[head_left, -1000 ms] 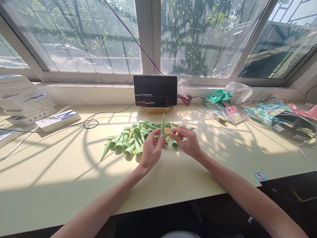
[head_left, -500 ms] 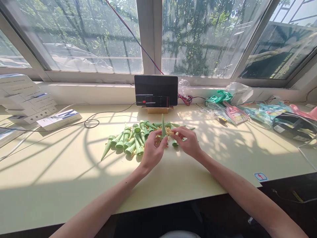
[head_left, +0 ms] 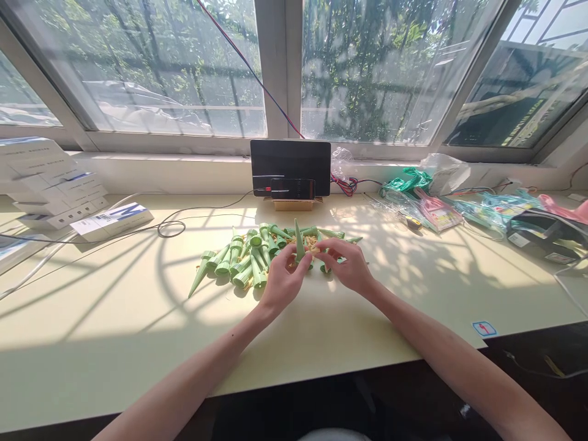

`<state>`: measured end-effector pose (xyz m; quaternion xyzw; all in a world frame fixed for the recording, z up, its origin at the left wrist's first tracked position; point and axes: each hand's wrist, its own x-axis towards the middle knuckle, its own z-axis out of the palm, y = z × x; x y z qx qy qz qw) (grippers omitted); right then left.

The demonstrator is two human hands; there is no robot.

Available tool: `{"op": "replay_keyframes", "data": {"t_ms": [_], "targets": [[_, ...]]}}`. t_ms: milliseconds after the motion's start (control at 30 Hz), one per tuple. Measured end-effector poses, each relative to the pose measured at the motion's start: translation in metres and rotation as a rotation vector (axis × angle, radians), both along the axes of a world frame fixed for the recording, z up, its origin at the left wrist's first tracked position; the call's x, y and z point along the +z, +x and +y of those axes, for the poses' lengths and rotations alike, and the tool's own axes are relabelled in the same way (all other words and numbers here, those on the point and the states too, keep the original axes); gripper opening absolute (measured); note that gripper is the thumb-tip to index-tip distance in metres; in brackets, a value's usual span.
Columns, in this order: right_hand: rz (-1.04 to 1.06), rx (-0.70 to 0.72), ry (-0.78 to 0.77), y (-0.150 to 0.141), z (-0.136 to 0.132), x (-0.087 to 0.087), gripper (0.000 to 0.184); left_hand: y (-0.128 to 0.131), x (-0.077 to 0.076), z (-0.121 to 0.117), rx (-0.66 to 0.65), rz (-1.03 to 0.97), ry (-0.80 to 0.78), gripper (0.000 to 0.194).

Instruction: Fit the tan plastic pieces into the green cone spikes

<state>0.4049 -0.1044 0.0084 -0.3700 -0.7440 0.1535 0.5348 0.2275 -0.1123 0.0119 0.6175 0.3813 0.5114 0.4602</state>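
Observation:
My left hand (head_left: 285, 275) is closed around the lower end of a green cone-shaped spike (head_left: 298, 240), its point up and leaning slightly left. Close to the spike's base, my right hand (head_left: 346, 263) pinches a small yellowish piece (head_left: 315, 250) between thumb and fingertips. Whether that piece touches the spike I cannot tell. Behind and left of my hands lies a heap of similar green spikes (head_left: 239, 269), some with ringed collars. Loose yellowish bits (head_left: 311, 233) lie among them, partly hidden by my fingers.
A black tablet (head_left: 290, 160) stands at the back with a phone (head_left: 293, 188) before it. White boxes (head_left: 50, 184) are stacked at left, and a cable (head_left: 206, 210) crosses the desk. Plastic-bagged items (head_left: 438, 211) and a black object (head_left: 546, 236) lie at right.
The spike in my left hand has tipped to the left and its base has turned toward my right hand. My right fingertips have come slightly closer with the yellowish piece.

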Motion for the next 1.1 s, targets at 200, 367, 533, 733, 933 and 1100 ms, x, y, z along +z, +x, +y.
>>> {"op": "replay_keyframes", "data": {"t_ms": [200,367,533,733,933,1100], "targets": [[0.010,0.034,-0.025,0.0003,0.0002,-0.0017,0.019,0.0004,0.0080,-0.0028,-0.023,-0.032,-0.130,0.034],[0.008,0.037,-0.036,0.0003,0.0001,-0.0021,0.021,0.0008,0.0103,-0.0039,-0.017,-0.038,-0.140,0.035],[-0.012,0.030,-0.023,0.0007,0.0003,-0.0021,0.020,0.0010,0.0105,-0.0051,-0.012,-0.023,-0.136,0.034],[-0.023,0.020,-0.039,0.0003,0.0006,-0.0018,0.022,0.0010,0.0087,-0.0050,-0.008,-0.029,-0.127,0.035],[-0.027,0.038,-0.074,0.0002,0.0009,-0.0018,0.023,0.0004,0.0065,-0.0041,-0.008,-0.023,-0.121,0.034],[-0.035,0.057,-0.096,0.0003,-0.0003,-0.0010,0.023,0.0002,0.0067,-0.0049,-0.019,-0.018,-0.115,0.032]]}}
